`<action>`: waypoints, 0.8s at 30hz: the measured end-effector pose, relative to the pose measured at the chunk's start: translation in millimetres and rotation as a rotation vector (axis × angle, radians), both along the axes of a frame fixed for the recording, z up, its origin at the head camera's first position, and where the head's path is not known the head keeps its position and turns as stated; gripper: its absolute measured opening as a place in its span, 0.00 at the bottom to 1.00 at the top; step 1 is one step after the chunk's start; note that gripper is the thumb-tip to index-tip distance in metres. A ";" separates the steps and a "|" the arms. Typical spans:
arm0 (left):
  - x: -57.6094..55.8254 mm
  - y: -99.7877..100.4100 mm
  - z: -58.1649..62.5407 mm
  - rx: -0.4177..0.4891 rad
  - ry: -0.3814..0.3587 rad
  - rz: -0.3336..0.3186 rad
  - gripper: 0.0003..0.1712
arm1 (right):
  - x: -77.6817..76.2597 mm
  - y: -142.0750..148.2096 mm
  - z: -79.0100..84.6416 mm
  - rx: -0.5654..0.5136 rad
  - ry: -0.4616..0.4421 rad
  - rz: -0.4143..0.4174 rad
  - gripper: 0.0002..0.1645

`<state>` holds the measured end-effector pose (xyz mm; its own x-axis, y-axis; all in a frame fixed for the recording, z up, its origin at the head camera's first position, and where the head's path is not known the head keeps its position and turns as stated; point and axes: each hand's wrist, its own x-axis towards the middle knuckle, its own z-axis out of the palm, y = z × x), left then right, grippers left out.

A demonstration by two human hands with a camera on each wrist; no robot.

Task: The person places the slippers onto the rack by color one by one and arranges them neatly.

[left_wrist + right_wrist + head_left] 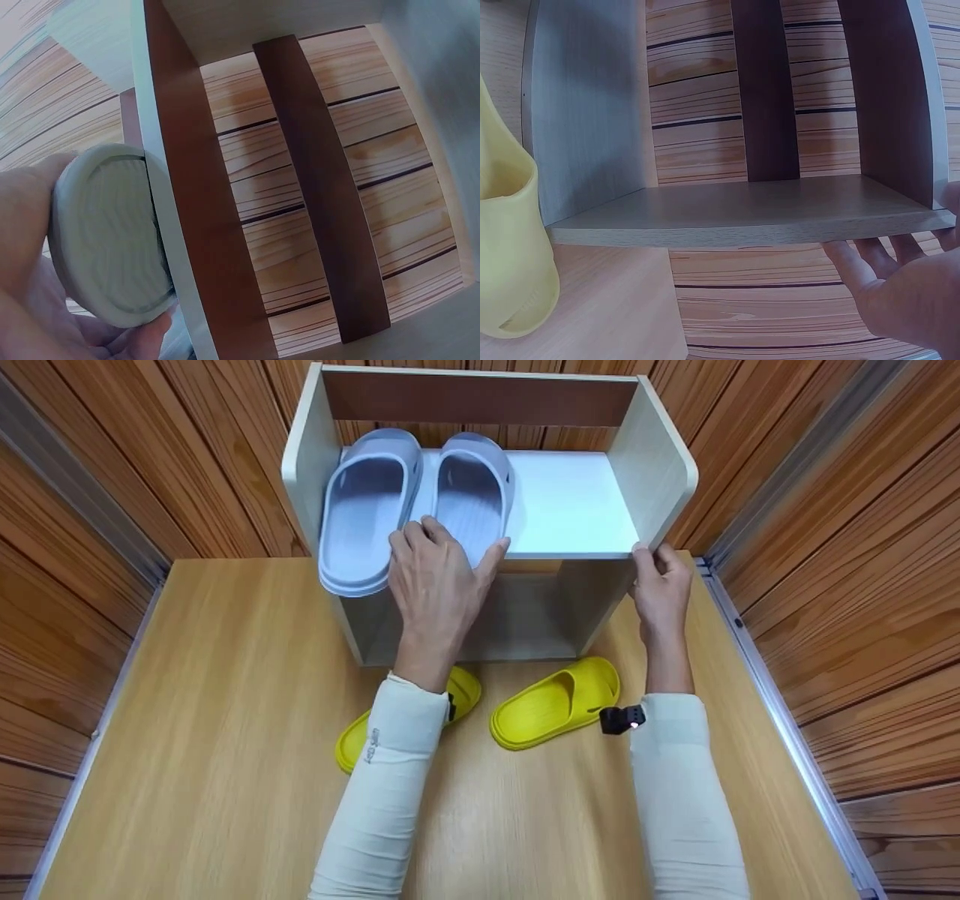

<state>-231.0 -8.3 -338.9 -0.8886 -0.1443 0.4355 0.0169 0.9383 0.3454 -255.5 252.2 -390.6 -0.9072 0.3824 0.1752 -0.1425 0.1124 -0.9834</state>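
A pair of grey-blue slippers stands on the upper board of a small shoe rack (pixel 574 502), toes toward the back. My left hand (pixel 435 577) holds the heel end of the right grey slipper (pixel 471 495); in the left wrist view its wavy-patterned sole (pixel 112 232) sticks out past the board's front edge. Beside it is the left grey slipper (pixel 367 521), close to my left fingers. At the rack's right front corner, my right hand (pixel 664 585) grips the board and side panel, with fingers (pixel 851 262) along the panel's outer side.
Below, on the wooden floor (pixel 225 697), lie two yellow slippers; the right one (pixel 555 705) shows fully, the left one (pixel 352 742) is partly covered by my left arm. A lower compartment (pixel 517 615) opens under the board. Wood-plank walls (pixel 862 622) surround the rack.
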 end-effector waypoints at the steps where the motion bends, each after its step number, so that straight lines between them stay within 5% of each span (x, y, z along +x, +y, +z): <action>1: 0.2 -0.2 0.0 0.002 0.008 0.000 0.54 | -0.4 -0.2 -0.2 0.001 0.001 0.003 0.12; 14: 11.4 1.4 2.4 -0.036 0.120 -0.013 0.52 | 0.5 -0.3 3.7 -0.067 -0.036 0.019 0.11; 24: 48.5 -11.9 5.0 -0.038 0.233 -0.128 0.52 | 3.3 -2.7 4.3 -0.059 -0.012 0.012 0.12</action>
<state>-182.5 -20.2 -333.9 -0.7736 -0.0169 0.6334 0.2111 0.9357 0.2828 -252.1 249.5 -386.3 -0.9137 0.3809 0.1415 -0.1312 0.0528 -0.9899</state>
